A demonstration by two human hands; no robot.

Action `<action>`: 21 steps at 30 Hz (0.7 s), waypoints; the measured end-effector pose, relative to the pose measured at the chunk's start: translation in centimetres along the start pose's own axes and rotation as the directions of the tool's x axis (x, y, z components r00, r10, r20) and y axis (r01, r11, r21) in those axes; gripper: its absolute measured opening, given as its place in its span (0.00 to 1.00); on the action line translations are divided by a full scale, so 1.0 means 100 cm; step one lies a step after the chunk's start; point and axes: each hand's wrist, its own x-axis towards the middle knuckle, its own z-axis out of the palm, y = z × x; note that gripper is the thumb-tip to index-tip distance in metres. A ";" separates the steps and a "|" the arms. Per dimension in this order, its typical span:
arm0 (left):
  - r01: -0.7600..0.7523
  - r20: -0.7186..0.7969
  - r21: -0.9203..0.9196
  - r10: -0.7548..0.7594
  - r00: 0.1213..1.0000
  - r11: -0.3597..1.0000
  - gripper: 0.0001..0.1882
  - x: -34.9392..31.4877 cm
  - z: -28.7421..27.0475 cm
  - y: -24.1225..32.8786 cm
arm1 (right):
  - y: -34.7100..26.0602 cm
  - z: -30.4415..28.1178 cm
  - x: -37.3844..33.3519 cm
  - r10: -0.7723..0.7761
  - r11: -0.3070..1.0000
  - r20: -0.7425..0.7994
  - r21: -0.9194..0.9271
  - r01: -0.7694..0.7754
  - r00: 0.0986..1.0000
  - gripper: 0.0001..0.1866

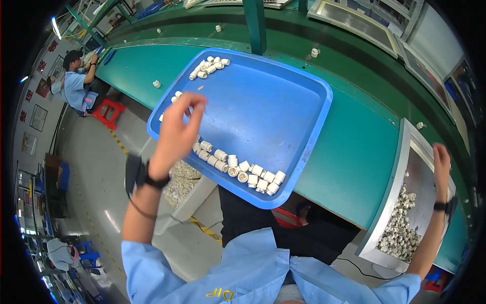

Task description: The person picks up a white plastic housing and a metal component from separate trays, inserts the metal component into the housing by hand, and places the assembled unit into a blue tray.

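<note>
My left hand [177,126] is above the left rim of the blue tray [243,111], thumb and forefinger bent together as in a pinch. Whatever may be between the fingertips is hidden. Short white cylindrical caps [220,155] line the tray's near edge, and more white caps [210,67] cluster in its far left corner. My right hand [441,164] is raised by the far rim of a metal-framed tray [392,195], its fingers fairly straight and nothing visible in them. In that tray lies a heap of small whitish metallic parts [402,228].
Several white pieces [315,52] stand spaced along the green conveyor [283,40] behind a teal bench [349,152]. A green post [255,25] rises beyond the blue tray. Below left is a bin [182,187] of small parts. A co-worker [78,81] is at the far left.
</note>
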 end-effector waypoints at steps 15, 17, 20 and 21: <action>-0.174 0.277 0.662 -0.022 0.960 0.729 0.15 0.102 0.005 -0.146 | -0.171 -0.017 -0.185 0.269 0.963 0.373 -0.123 -0.240 0.888 0.06; -0.144 0.260 0.675 -0.050 0.964 0.723 0.14 0.099 0.015 -0.156 | -0.150 -0.015 -0.194 0.247 0.969 0.334 -0.091 -0.229 0.910 0.06; -0.165 0.211 0.708 0.016 0.977 0.687 0.13 0.095 0.023 -0.148 | -0.140 -0.017 -0.205 0.245 0.969 0.321 -0.061 -0.238 0.915 0.05; -0.177 0.180 0.677 0.072 0.981 0.714 0.12 0.091 0.018 -0.142 | -0.139 -0.017 -0.203 0.285 0.958 0.305 -0.051 -0.283 0.909 0.05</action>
